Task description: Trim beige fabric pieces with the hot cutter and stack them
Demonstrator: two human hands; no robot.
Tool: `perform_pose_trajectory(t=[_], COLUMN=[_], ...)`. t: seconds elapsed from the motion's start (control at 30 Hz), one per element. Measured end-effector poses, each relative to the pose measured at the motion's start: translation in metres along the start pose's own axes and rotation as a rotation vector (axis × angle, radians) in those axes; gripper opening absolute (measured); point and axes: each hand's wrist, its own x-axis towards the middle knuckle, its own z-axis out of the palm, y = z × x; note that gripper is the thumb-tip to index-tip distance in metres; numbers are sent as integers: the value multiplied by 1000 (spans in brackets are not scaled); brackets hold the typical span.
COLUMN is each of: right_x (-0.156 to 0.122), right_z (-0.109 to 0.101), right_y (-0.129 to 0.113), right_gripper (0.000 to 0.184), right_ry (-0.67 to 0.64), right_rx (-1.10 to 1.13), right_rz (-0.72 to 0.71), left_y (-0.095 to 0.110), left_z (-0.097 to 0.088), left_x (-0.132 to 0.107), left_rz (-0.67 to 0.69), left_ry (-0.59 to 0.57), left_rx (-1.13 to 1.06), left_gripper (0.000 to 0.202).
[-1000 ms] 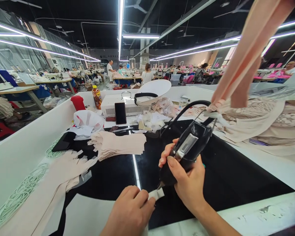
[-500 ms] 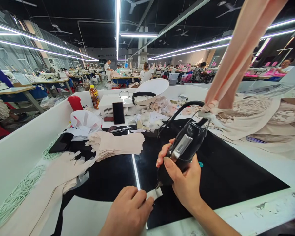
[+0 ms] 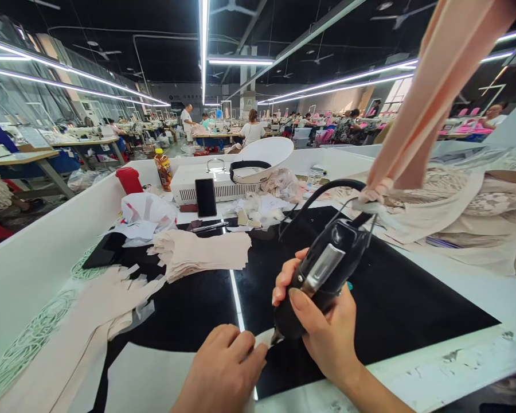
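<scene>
Right hand (image 3: 327, 330) clamped around black tool (image 3: 323, 269), thumb on near side, fingers wrapped round far side. Tool: chunky rounded body, glossy at top, duller toward bottom, narrowing to small dark metal tip; shiny silver plate along upper face, small bright screw beside it. Held tilted, tip down and toward the left hand, top end up and away. Black cable (image 3: 322, 184) arches off top; thin wire there too, knotted to pink cloth (image 3: 430, 103) hanging from above

Tool is over front part of black sheet (image 3: 404, 298) on white tabletop (image 3: 442, 364), tip right at strip (image 3: 262, 337). Strip: small, off-white, flat-looking, slightly curved; only short end shows, rest hidden under hand. Left hand (image 3: 226, 361) bunched, fingers together, clamped on strip, just beside tip. Exact contact of tip and strip too small to tell

Around: beige stack (image 3: 210, 249) farther back on sheet, edges uneven; long beige pieces (image 3: 90, 332) at left; pale panel (image 3: 148, 376) flat beside left hand; phone (image 3: 205, 198) upright against white box (image 3: 183, 190)
</scene>
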Motion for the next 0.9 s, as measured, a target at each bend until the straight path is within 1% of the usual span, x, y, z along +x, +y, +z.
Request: perform_pose_trajectory(t=[0.23, 0.47, 0.9], right_x=[-1, 4, 2], right_z=[2, -6, -7], right_y=[0, -2, -1], right_gripper=[27, 35, 31], right_ry=[-8, 39, 15], right_rx=[-34, -33, -44], right_rz=[-10, -37, -34], left_y=[1, 0, 1], left_z=[-1, 2, 2], left_x=[-1, -1, -2], left_rz=[-4, -9, 0], left_ry=[-9, -13, -12], left_rx=[4, -3, -4], left_gripper=[26, 24, 23])
